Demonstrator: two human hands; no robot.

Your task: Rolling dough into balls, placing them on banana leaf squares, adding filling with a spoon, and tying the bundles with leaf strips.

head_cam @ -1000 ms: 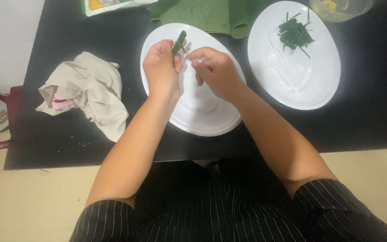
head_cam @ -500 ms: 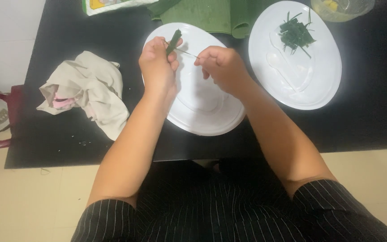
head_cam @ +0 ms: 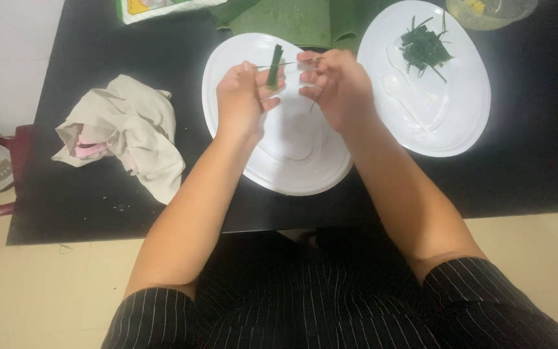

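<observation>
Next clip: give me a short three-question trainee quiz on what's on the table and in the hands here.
1. True or false: the left hand holds a folded green leaf strip over the nearer white plate.
2. Which plate carries the pile of cut green strips? A) the nearer white plate B) the far white plate C) neither
3. Fill in: the right hand pinches a thin ____ that runs across to the leaf strip.

Key
1. True
2. B
3. stick; it looks like a slim skewer, though too thin to tell more.
</observation>
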